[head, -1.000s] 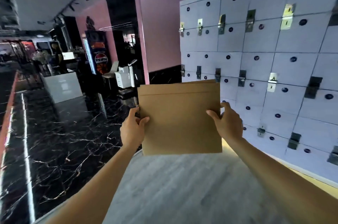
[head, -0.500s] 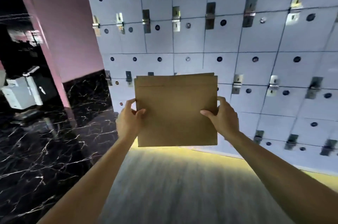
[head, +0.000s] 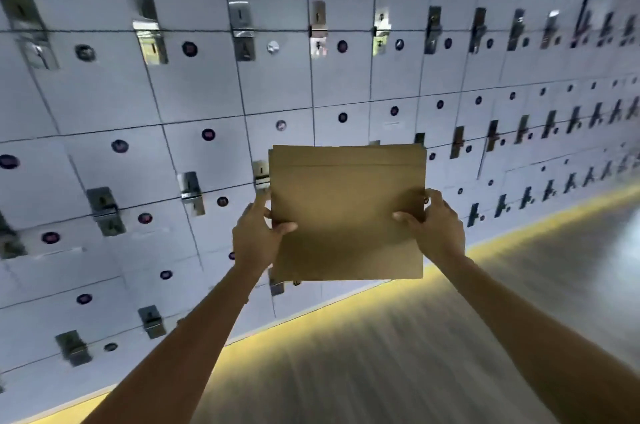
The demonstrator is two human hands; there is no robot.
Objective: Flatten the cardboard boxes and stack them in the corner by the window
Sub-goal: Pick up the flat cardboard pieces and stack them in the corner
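The person holds a flattened cardboard box (head: pixel 346 215) upright in front of the body, in the middle of the view. The left hand (head: pixel 254 236) grips its edge at 9 o'clock, with the thumb on the near face and the other fingers behind. The right hand (head: pixel 434 226) grips the edge at 3 o'clock in the same way. More than one layer of cardboard shows at the top edge. Behind the box stands a wall of pale lockers (head: pixel 207 94), and at 5 o'clock lies a grey floor (head: pixel 381 371), blurred.
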